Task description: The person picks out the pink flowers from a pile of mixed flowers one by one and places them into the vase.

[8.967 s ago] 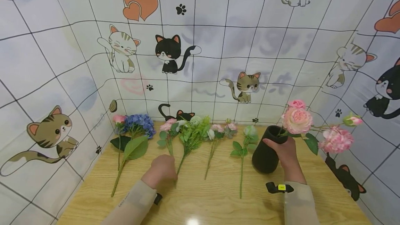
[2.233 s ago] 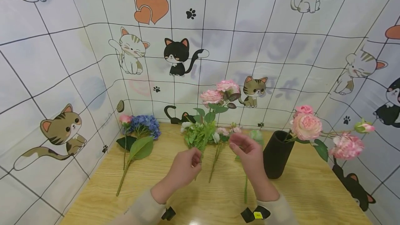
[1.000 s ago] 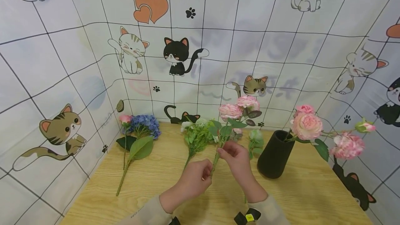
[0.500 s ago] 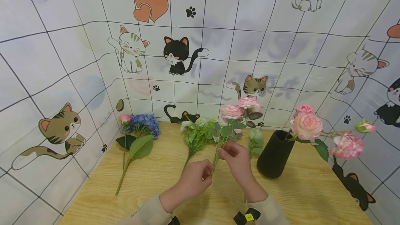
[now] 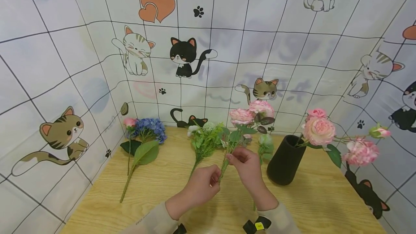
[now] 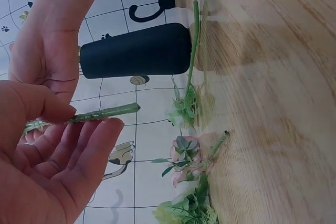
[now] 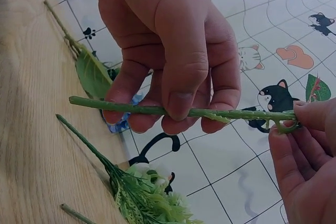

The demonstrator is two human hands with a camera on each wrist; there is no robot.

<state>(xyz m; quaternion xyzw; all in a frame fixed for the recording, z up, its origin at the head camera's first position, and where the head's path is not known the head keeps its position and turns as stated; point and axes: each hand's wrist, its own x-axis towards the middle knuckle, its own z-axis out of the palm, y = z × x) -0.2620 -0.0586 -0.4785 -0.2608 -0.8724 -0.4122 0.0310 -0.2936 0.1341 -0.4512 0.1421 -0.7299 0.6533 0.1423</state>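
Both hands hold one stem of pink peonies [image 5: 242,116] over the table. My left hand [image 5: 203,185] pinches the stem low down, and my right hand [image 5: 247,165] pinches it higher, below the leaves. In the left wrist view, the bare cut end of the green stem [image 6: 113,111] sticks out past the left thumb and fingers. The right wrist view shows the left thumb pressing the stem [image 7: 121,107] against the fingers, while the right fingertips [image 7: 307,109] grip beside a small side shoot. A black vase [image 5: 286,161] stands to the right, holding pale pink peonies [image 5: 320,130].
On the wooden table [image 5: 97,205] lie a blue hydrangea [image 5: 151,129] with a pink bud [image 5: 130,122], a leafy green spray [image 5: 204,142] and a pale green flower [image 5: 266,145]. Cat-printed cloth walls [image 5: 221,46] close in the back and both sides.
Earlier the right hand held the vase and the left reached among the stems. Then the left lifted the peony stem; the right hand has since come in and gripped it. The last second shows little movement.
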